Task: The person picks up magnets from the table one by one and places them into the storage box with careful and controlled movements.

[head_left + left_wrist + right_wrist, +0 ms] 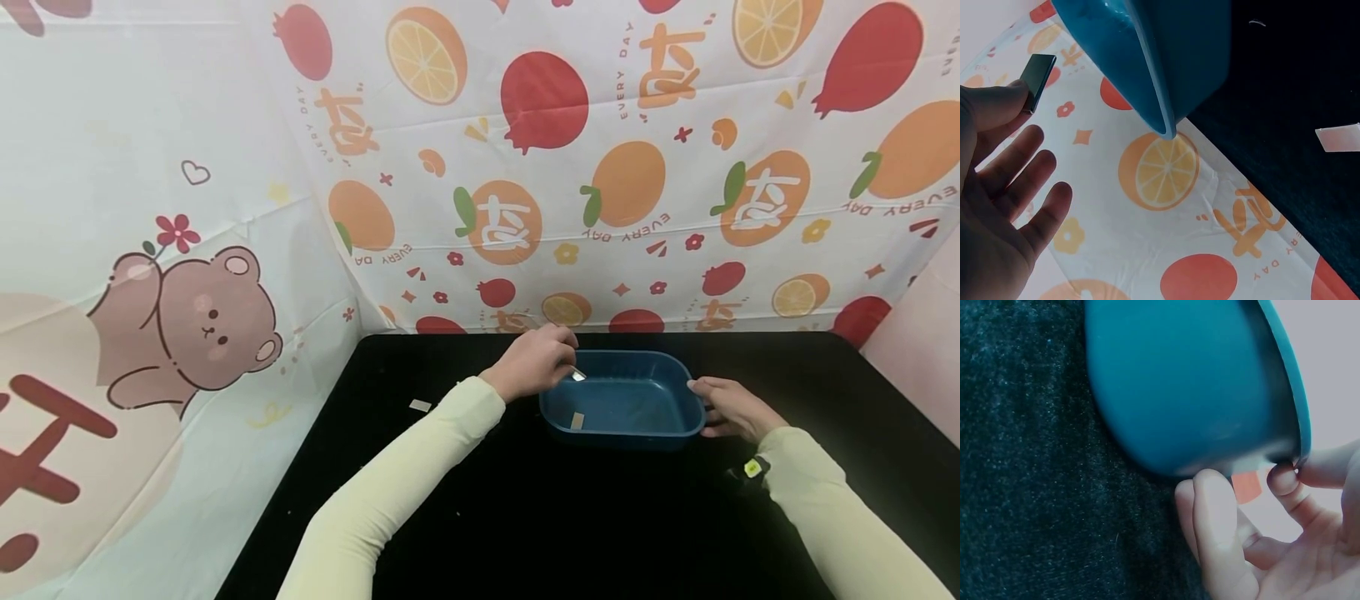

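A blue plastic basin [637,408] stands on the black table. Over its left end, my left hand [534,362] pinches a small flat rectangular piece [1039,81] between thumb and index finger, the other fingers loosely spread. One similar small piece [577,421] lies inside the basin, at its front left. My right hand [731,408] holds the basin's right end, with the thumb and a fingertip pinching the rim [1300,419] and other fingers against the outer wall.
Another small flat piece [420,406] lies on the black tabletop [525,517], left of the basin. Behind the table hangs a white cloth [450,292] printed with fruit. A bear-print cloth [202,325] covers the left side. A small yellow-and-black device [753,468] is at my right wrist.
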`<state>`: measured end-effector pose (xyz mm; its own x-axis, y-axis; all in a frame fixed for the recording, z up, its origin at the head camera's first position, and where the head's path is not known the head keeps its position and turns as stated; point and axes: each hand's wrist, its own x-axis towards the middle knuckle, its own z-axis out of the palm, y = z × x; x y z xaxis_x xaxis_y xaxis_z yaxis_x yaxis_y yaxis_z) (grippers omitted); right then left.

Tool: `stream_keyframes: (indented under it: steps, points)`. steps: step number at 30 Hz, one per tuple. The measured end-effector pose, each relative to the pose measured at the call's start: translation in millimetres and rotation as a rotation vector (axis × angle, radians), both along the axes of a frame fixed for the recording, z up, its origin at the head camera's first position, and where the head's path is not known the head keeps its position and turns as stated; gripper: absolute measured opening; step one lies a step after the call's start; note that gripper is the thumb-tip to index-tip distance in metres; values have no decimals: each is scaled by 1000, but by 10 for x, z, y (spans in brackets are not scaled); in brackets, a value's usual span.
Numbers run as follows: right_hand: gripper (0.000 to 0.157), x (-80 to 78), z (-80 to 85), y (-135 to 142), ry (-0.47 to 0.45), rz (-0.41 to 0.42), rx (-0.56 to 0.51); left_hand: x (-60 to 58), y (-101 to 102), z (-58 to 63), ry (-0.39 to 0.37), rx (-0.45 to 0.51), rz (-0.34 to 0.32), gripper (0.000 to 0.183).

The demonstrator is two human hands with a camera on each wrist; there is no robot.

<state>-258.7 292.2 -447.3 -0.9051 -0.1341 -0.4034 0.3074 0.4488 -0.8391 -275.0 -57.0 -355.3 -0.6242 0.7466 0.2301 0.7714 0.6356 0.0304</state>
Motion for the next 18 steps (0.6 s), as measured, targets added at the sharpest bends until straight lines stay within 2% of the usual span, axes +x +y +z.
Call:
stream_keyframes:
  steps: [13,18]
  points:
    - [48,22,16,-8,-6,0,-17,0,77,-37,-29,-45,-23,14]
    - [46,-6,9,2,-3,5,-5,4,96,-33,-12,-66,-42,15]
